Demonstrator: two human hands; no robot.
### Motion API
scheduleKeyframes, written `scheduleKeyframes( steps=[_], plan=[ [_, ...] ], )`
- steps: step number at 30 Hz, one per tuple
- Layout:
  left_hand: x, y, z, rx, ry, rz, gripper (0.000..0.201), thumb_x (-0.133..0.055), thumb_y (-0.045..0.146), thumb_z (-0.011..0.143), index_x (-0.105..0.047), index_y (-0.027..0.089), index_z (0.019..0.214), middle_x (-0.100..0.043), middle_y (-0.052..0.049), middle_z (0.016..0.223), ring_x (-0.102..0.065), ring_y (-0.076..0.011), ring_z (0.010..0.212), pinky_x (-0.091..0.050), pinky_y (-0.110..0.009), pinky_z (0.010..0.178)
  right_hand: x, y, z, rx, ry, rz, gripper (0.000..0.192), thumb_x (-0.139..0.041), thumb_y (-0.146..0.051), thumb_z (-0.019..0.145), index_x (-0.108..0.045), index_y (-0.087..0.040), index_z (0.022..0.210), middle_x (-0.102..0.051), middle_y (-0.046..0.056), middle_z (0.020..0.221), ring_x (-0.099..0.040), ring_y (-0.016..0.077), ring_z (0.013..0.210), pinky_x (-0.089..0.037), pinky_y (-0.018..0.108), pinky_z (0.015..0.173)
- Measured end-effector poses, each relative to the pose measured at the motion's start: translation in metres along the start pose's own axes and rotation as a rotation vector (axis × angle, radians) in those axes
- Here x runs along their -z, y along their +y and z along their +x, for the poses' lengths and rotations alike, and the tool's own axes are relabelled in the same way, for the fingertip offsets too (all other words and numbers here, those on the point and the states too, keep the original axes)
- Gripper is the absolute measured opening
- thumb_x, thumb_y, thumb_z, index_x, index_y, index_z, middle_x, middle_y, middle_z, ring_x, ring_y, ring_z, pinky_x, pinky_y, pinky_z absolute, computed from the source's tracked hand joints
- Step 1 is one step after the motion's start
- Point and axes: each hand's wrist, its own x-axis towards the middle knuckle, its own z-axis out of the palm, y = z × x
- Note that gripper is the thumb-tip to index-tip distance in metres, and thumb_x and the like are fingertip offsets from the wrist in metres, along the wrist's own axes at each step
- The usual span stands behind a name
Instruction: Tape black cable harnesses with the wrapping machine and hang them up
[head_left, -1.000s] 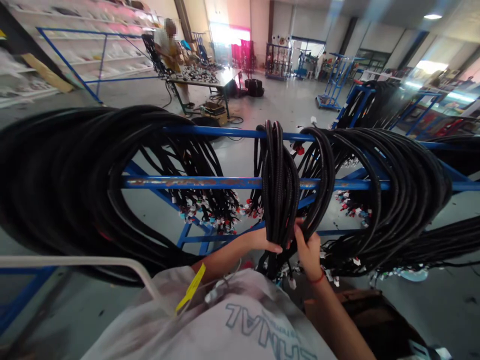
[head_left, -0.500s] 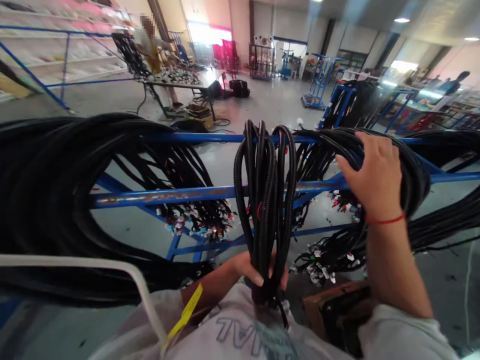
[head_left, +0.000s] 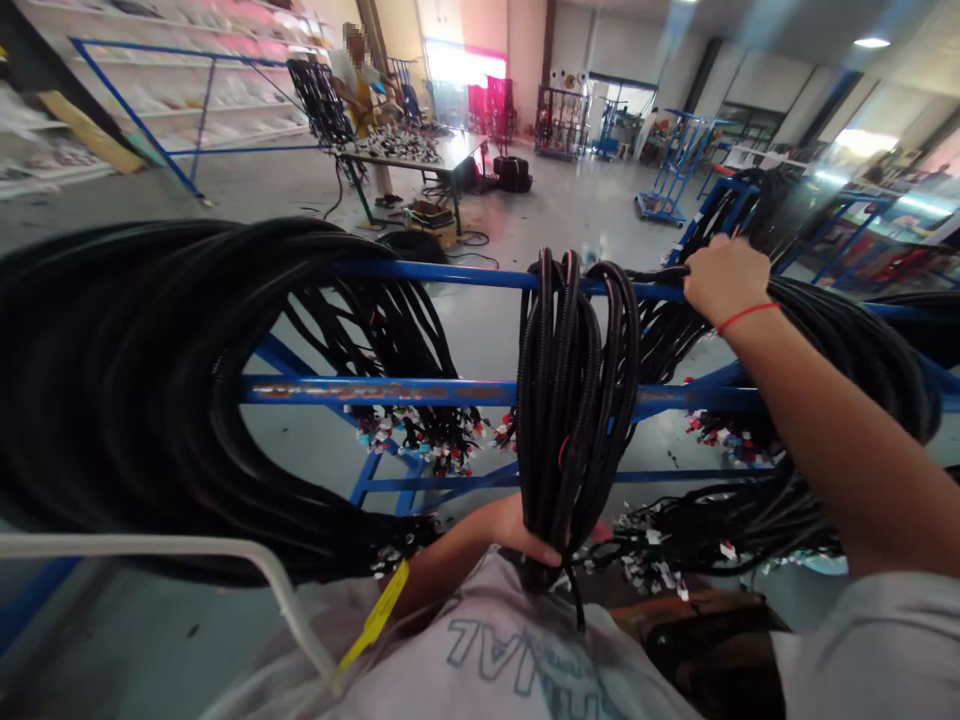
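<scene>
A bundle of black corrugated cable loops (head_left: 571, 390) hangs over the top bar of a blue metal rack (head_left: 420, 391). My left hand (head_left: 517, 531) grips the lower end of this bundle, close to my chest. My right hand (head_left: 724, 277) reaches forward to the far top bar and closes on the black cables (head_left: 847, 340) draped there to the right of the bundle. A red string is tied around my right wrist.
A large mass of black cable loops (head_left: 142, 390) fills the rack's left side, with small connectors dangling below. A white tube frame (head_left: 172, 548) lies near left. Far back, a person (head_left: 358, 80) stands at a worktable (head_left: 420, 155). More blue racks (head_left: 679, 160) stand at right.
My right hand let go of the bundle's lower end, rose to the cables on the right, then moved further up to the far top bar. My left hand kept hold of the bundle.
</scene>
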Motion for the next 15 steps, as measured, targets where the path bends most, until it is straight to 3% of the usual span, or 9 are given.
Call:
scheduleKeyframes(
  steps=[2,3,6,7,8,12,13,15],
  plan=[
    [-0.006,-0.003,-0.004,0.021,0.163,0.035,0.068,-0.081,0.051,0.067,-0.065,0.018,0.124,-0.062,-0.012,0.13,-0.058,-0.031,0.118,-0.045,-0.042,0.103,-0.016,-0.014,-0.016,-0.05,0.018,-0.016,0.076,-0.014,-0.057,0.094,-0.057,-0.009,0.054,-0.065,0.019,0.103,-0.059,0.0254,0.108,-0.041,0.034,0.073],
    [-0.009,-0.006,-0.007,0.037,0.245,0.049,0.07,-0.082,0.051,0.066,-0.064,0.018,0.125,-0.063,-0.012,0.13,-0.058,-0.0316,0.118,-0.045,-0.044,0.103,-0.021,-0.023,-0.026,-0.075,-0.039,0.043,0.072,-0.023,-0.06,0.096,-0.057,-0.01,0.055,-0.067,0.017,0.095,-0.063,0.0227,0.1,-0.042,0.032,0.071],
    [-0.016,-0.014,-0.01,0.085,0.442,0.084,0.071,-0.084,0.052,0.063,-0.065,0.016,0.122,-0.068,-0.013,0.119,-0.062,-0.0306,0.109,-0.048,-0.044,0.099,-0.029,-0.048,-0.054,-0.127,-0.325,0.493,0.058,-0.049,-0.06,0.096,-0.057,-0.016,0.058,-0.064,0.007,0.064,-0.062,0.0171,0.064,-0.047,0.026,0.059],
    [-0.017,-0.016,-0.01,0.102,0.493,0.097,0.071,-0.084,0.052,0.062,-0.065,0.016,0.121,-0.069,-0.013,0.114,-0.064,-0.0296,0.105,-0.049,-0.044,0.097,-0.029,-0.054,-0.062,-0.147,-0.34,0.662,0.055,-0.051,-0.06,0.096,-0.056,-0.018,0.06,-0.062,0.005,0.061,-0.061,0.0167,0.059,-0.048,0.026,0.058],
    [-0.018,-0.017,-0.009,0.118,0.529,0.11,0.071,-0.085,0.051,0.062,-0.065,0.016,0.119,-0.071,-0.012,0.11,-0.065,-0.0287,0.101,-0.05,-0.044,0.095,-0.028,-0.058,-0.072,-0.172,-0.28,0.817,0.054,-0.05,-0.061,0.096,-0.056,-0.018,0.063,-0.06,0.003,0.06,-0.06,0.016,0.058,-0.049,0.026,0.058],
    [-0.016,-0.02,-0.006,0.123,0.527,0.181,0.06,-0.083,0.053,0.063,-0.068,0.015,0.108,-0.071,-0.012,0.106,-0.066,-0.029,0.099,-0.051,-0.046,0.095,-0.021,-0.069,-0.136,-0.308,0.263,1.179,0.054,-0.036,-0.063,0.1,-0.051,-0.022,0.07,-0.05,-0.002,0.057,-0.052,0.0134,0.054,-0.047,0.024,0.057],
    [-0.017,-0.021,-0.006,0.105,0.55,0.216,0.059,-0.082,0.054,0.064,-0.068,0.014,0.105,-0.071,-0.012,0.106,-0.065,-0.0294,0.101,-0.051,-0.046,0.096,-0.023,-0.071,-0.162,-0.333,0.315,1.212,0.053,-0.034,-0.062,0.101,-0.048,-0.022,0.069,-0.046,-0.003,0.055,-0.048,0.0131,0.051,-0.044,0.024,0.054],
    [-0.022,-0.022,-0.007,0.003,0.752,0.342,0.056,-0.079,0.055,0.068,-0.066,0.017,0.107,-0.071,-0.011,0.106,-0.064,-0.029,0.105,-0.051,-0.045,0.096,-0.037,-0.077,-0.226,-0.377,0.238,1.236,0.052,-0.036,-0.059,0.102,-0.044,-0.022,0.066,-0.039,-0.004,0.052,-0.039,0.0127,0.046,-0.036,0.025,0.049]
  ],
)
